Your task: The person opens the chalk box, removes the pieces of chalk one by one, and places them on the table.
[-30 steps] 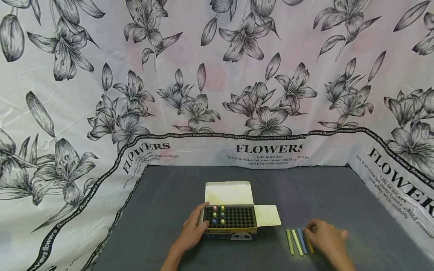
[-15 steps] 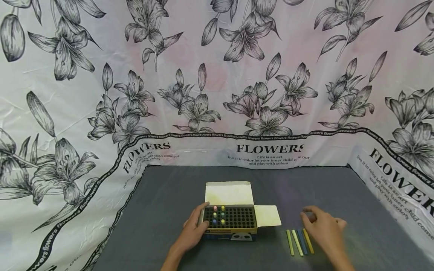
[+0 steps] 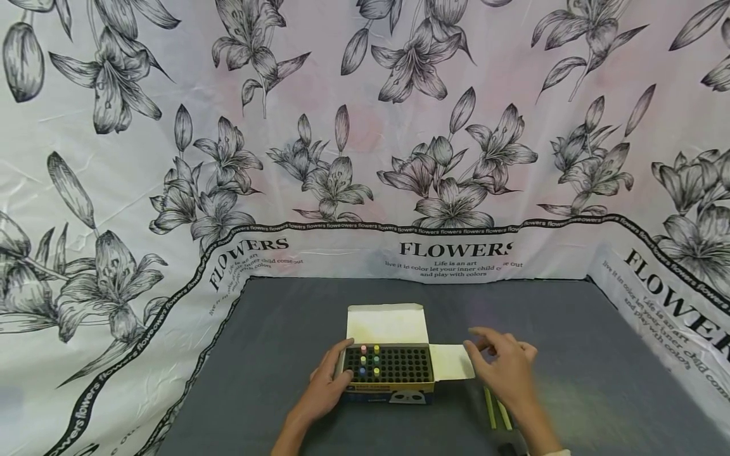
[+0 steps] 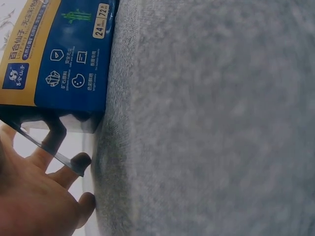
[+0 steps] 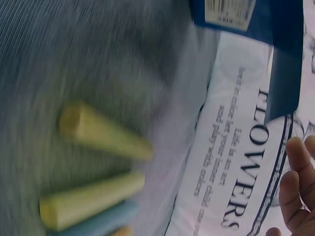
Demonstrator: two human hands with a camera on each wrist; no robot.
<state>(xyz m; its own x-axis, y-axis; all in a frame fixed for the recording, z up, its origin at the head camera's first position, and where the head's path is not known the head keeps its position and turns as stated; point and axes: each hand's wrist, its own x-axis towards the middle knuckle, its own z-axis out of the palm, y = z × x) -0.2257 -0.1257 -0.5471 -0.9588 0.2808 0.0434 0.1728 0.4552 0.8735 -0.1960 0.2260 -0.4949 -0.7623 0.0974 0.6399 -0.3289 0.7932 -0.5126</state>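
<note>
A chalk box (image 3: pixel 393 394) stands lidded-side up and open on the dark table. Several chalk sticks, pink, yellow, green and blue, fill holes in the left of its black grid. My left hand (image 3: pixel 324 387) grips the box's left end, thumb at the front corner. In the left wrist view its fingers are partly behind an end flap. My right hand (image 3: pixel 507 366) hovers by the box's right flap (image 3: pixel 447 362), fingers bent loosely, holding nothing visible. Below it lie a green chalk stick (image 5: pixel 106 132), a pale yellow one (image 5: pixel 91 199), a blue one (image 5: pixel 101 220) and an orange-yellow one (image 5: pixel 122 231).
The box's pale lid (image 3: pixel 388 323) is folded back behind it. A grey-black cloth (image 3: pixel 274 329) covers the table. White flower-printed fabric (image 3: pixel 319 171) hangs along the back and both sides.
My right hand has let go of the yellow chalk stick at the row's right end, lifted, and moved left to the box's right flap. My left hand stays on the box.
</note>
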